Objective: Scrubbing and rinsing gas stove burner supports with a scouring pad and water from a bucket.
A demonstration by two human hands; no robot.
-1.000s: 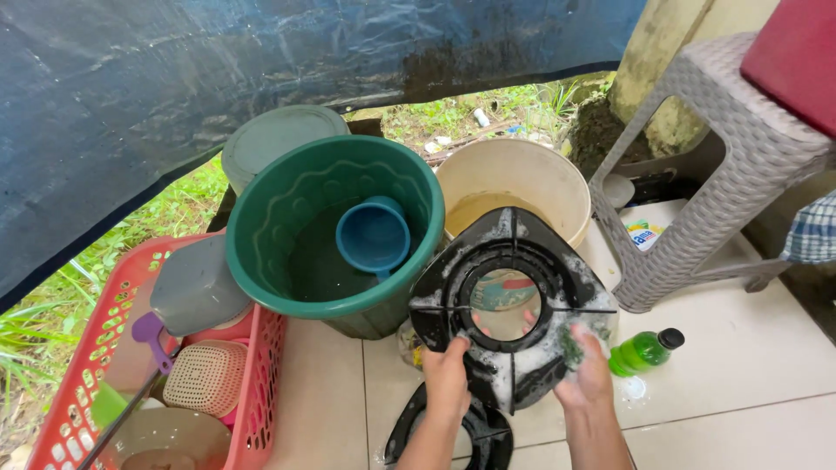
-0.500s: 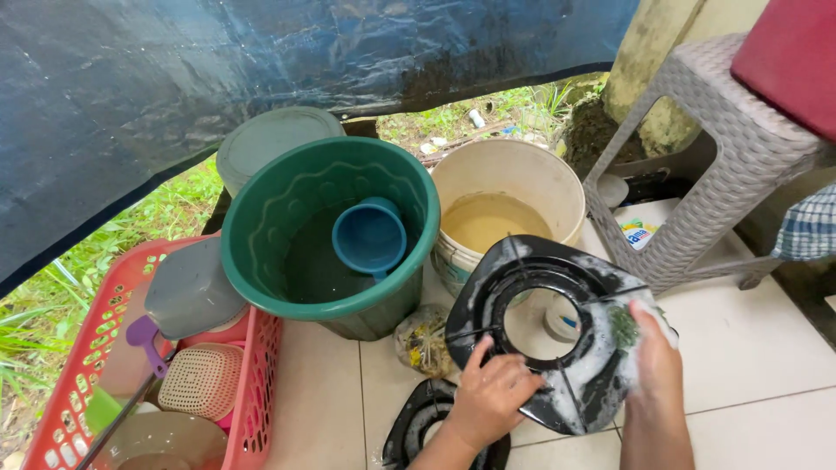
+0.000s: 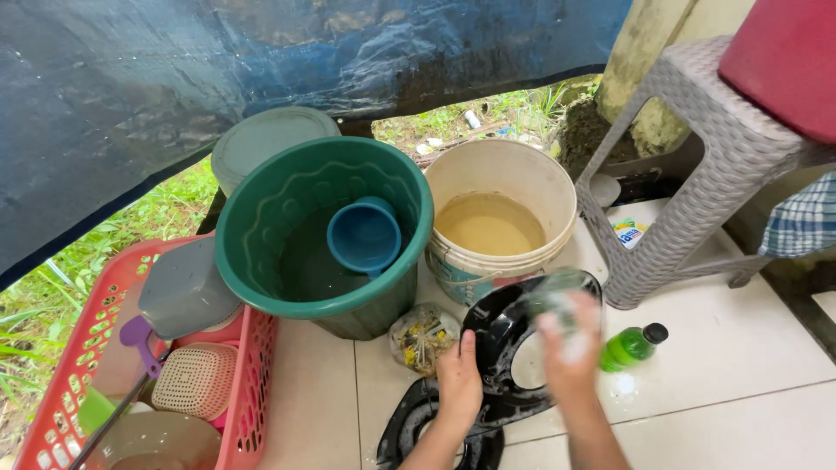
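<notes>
Your left hand is clamped on the lower left rim of the black stove-top plate, thumb on its upper face. You hold it tilted on edge above the tiled floor, its long axis rising from lower left to upper right and its ringed face turned toward you. Your right hand is blurred against the plate's soapy upper right edge; you cannot tell how its fingers sit.

A second black plate lies flat on the tiles just below. The cream bucket and green tub stand just behind, a green bottle lies near on the right, and a red basket sits at the left edge under a dark tarp.
</notes>
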